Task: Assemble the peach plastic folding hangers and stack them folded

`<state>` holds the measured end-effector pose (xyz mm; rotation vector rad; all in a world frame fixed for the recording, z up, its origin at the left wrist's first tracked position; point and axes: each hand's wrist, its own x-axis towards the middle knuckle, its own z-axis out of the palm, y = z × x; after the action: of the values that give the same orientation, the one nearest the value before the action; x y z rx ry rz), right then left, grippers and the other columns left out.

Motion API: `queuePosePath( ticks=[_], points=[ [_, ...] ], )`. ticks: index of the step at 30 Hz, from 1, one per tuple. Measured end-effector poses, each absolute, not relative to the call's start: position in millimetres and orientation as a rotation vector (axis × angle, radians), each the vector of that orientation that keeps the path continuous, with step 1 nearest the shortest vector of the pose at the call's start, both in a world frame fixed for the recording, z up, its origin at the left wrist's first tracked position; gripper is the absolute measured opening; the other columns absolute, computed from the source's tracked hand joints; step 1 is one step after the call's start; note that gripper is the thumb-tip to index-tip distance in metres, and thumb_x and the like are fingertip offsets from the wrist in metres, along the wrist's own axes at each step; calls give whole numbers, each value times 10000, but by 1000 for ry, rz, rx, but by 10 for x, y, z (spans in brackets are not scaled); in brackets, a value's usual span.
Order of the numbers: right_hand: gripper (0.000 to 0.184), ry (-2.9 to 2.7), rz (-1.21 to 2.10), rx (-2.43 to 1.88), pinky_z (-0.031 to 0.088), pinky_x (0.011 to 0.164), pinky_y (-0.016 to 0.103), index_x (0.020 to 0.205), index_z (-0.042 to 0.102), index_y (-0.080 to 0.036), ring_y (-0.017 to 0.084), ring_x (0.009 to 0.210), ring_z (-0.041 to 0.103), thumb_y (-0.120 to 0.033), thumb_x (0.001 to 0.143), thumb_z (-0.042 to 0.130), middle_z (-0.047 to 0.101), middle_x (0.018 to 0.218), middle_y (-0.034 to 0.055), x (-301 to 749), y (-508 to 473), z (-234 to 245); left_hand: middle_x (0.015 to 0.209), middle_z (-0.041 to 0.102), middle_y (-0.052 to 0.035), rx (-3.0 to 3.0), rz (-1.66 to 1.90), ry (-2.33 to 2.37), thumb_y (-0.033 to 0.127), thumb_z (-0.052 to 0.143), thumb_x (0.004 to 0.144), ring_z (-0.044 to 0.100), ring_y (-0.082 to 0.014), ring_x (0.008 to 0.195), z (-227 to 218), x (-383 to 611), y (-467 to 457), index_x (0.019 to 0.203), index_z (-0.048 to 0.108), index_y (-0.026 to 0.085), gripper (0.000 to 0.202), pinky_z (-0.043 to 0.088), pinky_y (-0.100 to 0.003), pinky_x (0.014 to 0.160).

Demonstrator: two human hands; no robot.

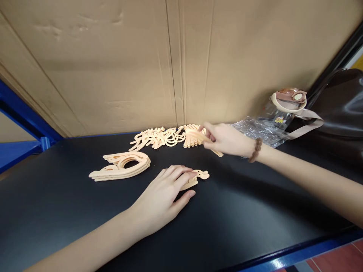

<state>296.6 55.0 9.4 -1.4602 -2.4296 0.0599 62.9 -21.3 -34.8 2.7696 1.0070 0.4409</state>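
Observation:
My right hand (217, 138) pinches a cream plastic hanger arm (208, 143), slightly blurred, at the right end of the row of like pieces. Beneath the fingers of my left hand (168, 189) lie cream plastic hanger parts (202, 174) on the black table; the fingers are stretched over them and the thumb stands apart. The palm hides much of these parts. To the left of that hand is a neat stack of cream folding hangers (133, 170).
A loose heap of curved cream hooks (159, 138) and a row of cream arms (190, 138) lie along the cardboard wall (113, 75). At the right are crumpled clear plastic (246, 126), a strapped drink bottle (286, 107) and a dark shiny bag (337, 109). Blue framing (28, 107) edges the black table (227, 226).

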Motion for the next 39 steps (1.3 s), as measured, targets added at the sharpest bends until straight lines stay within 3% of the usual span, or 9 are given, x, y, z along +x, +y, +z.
queuePosePath(
  ticks=[5, 9, 13, 20, 26, 31, 36, 39],
  points=[
    [160, -2559, 81, -1229, 411, 668, 265, 955, 604, -173, 176, 760, 598, -203, 820, 526, 661, 858, 37, 2904, 366, -174, 1276, 564, -74, 2814, 390, 932, 269, 482, 936, 476, -233, 1209, -337, 656, -281, 1281, 503, 209, 351, 435, -400, 989],
    [218, -2609, 174, -1066, 451, 803, 299, 1035, 620, -180, 182, 886, 603, -167, 850, 504, 637, 1003, 54, 2895, 329, -270, 1281, 569, -71, 2833, 369, 777, 332, 458, 955, 468, -231, 1225, -304, 671, -356, 1327, 473, 225, 387, 427, -388, 1000],
    [223, -2644, 115, -1043, 477, 791, 312, 1068, 623, -171, 178, 859, 602, -205, 897, 485, 600, 991, 67, 2869, 272, -300, 1269, 572, -80, 2829, 414, 704, 397, 412, 966, 488, -229, 1191, -271, 669, -369, 1330, 468, 228, 404, 416, -373, 987],
    [275, -2657, 0, -1035, 483, 773, 330, 1131, 595, -186, 200, 905, 600, -343, 941, 474, 612, 1032, 72, 2940, 179, -224, 1001, 629, -75, 3058, 512, 1207, 240, 393, 961, 545, -240, 908, -268, 582, -169, 1073, 605, 160, 252, 430, -376, 746],
    [242, -2574, 43, -989, 453, 747, 303, 1047, 641, -199, 170, 849, 581, -314, 958, 448, 629, 961, 48, 3129, 34, -194, 904, 604, -53, 3097, 463, 1307, 245, 488, 921, 510, -219, 837, -313, 527, -6, 917, 604, 171, 137, 415, -345, 707],
    [217, -2660, 189, -915, 436, 735, 287, 1000, 680, -222, 158, 842, 576, -368, 902, 552, 622, 962, 32, 3166, -98, -116, 894, 598, -47, 3081, 480, 1280, 275, 511, 915, 508, -211, 829, -317, 540, -3, 884, 591, 173, 134, 416, -334, 696],
    [350, -2743, 297, -912, 416, 773, 295, 1016, 682, -250, 163, 871, 563, -510, 783, 670, 627, 958, 6, 3122, -180, -95, 872, 596, -45, 3089, 520, 1296, 344, 541, 902, 515, -216, 823, -329, 544, -14, 862, 589, 168, 186, 416, -334, 679],
    [356, -2789, 279, -931, 386, 780, 309, 985, 677, -227, 166, 853, 541, -511, 771, 681, 636, 921, 1, 3092, -208, -113, 852, 594, -37, 3104, 547, 1308, 321, 539, 907, 514, -212, 812, -363, 541, -6, 856, 593, 167, 171, 408, -332, 669]
  ],
)
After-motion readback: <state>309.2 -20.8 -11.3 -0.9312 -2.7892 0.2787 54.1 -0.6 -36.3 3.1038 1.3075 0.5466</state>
